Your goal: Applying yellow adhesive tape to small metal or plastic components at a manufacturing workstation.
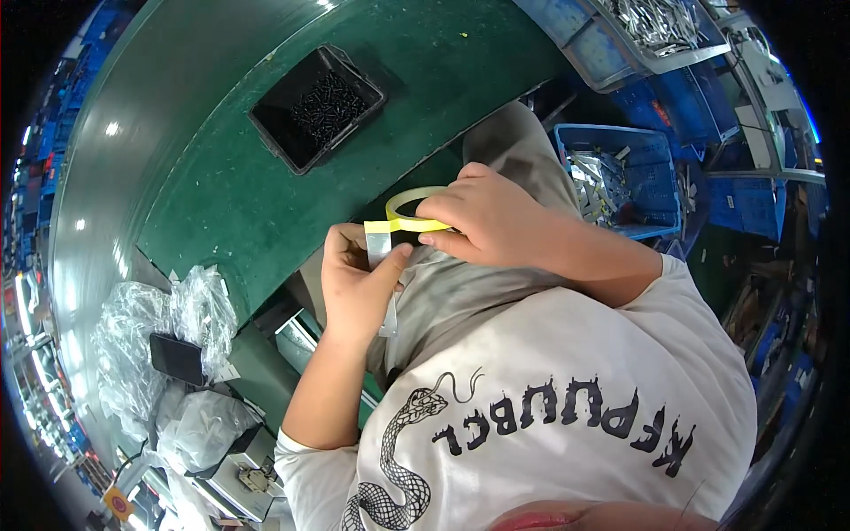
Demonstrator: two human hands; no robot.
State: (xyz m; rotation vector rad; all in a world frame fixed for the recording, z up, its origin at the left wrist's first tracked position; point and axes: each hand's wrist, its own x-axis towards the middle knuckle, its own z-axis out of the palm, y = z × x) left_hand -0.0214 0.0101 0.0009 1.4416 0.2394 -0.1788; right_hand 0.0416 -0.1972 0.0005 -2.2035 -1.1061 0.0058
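My left hand pinches a flat, pale grey strip between thumb and fingers, holding it nearly upright. In my right hand is a roll of yellow tape, gripped at its right side. A short length of the tape runs from the roll to the strip and lies across its top end. The two hands are close together above my lap, just off the near edge of the green table. Part of the strip is hidden behind my left thumb.
A black bin with many small black parts stands on the table. Blue crates of metal pieces are at right, one low and one higher. At left, clear plastic bags lie around a dark, phone-like slab.
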